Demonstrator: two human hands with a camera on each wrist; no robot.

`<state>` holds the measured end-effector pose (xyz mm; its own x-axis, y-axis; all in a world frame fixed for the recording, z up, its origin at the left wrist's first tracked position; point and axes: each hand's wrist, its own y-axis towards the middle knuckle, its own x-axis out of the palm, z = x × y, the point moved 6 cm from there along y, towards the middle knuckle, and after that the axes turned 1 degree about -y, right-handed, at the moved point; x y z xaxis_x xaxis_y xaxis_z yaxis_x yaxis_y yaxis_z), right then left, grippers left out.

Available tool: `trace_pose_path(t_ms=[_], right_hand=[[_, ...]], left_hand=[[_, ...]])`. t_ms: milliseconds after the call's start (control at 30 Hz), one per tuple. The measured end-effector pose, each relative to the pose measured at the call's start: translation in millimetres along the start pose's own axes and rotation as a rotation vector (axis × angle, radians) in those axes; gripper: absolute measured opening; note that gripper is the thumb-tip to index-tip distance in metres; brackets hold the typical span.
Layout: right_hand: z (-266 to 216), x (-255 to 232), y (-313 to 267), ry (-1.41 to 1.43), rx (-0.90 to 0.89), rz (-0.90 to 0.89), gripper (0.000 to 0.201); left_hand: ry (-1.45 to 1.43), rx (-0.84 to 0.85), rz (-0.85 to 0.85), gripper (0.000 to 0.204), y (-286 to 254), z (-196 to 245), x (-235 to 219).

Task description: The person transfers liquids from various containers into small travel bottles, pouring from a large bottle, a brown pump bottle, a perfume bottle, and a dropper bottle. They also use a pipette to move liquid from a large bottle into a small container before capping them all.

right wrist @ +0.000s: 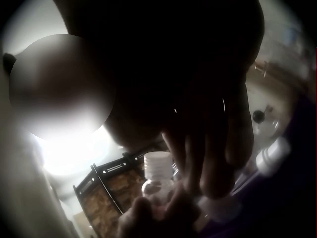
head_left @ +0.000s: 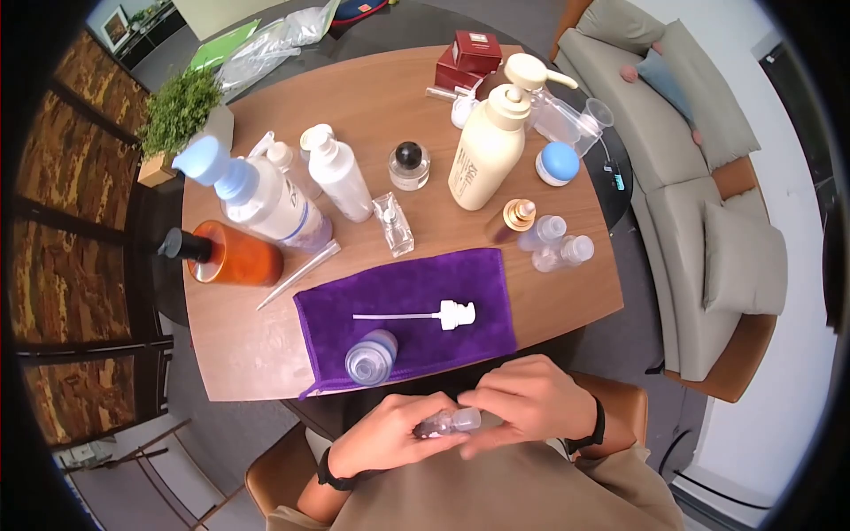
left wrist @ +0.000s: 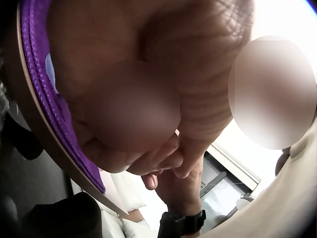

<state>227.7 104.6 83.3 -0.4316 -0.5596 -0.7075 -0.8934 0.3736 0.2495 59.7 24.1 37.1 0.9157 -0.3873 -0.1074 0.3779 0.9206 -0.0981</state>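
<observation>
My left hand (head_left: pixel 390 435) grips a small clear bottle (head_left: pixel 434 426) just off the table's front edge. A whitish translucent cap (head_left: pixel 467 419) tops it, pointing toward my right hand (head_left: pixel 538 398). That hand hovers beside the cap with relaxed fingers; in the right wrist view the cap (right wrist: pixel 158 163) stands apart from them. On the purple cloth (head_left: pixel 398 279) lies a white pump head (head_left: pixel 456 315) with a long thin tube. Near it stands a clear bluish bottle (head_left: pixel 372 358) with no pump on it. The left hand's back hides the small bottle in the left wrist view.
Toward the left stand an orange bottle (head_left: pixel 239 255), a large blue-pump bottle (head_left: pixel 270 208) and a white bottle (head_left: pixel 341 177). Perfume bottles (head_left: pixel 394 226) occupy the middle. A cream pump bottle (head_left: pixel 487 155), a blue-lidded jar (head_left: pixel 558 165) and small capped bottles (head_left: pixel 562 255) stand right.
</observation>
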Motion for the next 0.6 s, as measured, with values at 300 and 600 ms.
trace_pose_path(t_ms=[300,600], right_hand=[[7,0,0,-0.060,0.000,-0.093,0.047],[7,7,1,-0.070,0.030,-0.209,0.034]], left_hand=[[0.014,-0.042,-0.030,0.028,4,-1,-4],[0.030,-0.004,-0.072,0.025,8,-8,4]])
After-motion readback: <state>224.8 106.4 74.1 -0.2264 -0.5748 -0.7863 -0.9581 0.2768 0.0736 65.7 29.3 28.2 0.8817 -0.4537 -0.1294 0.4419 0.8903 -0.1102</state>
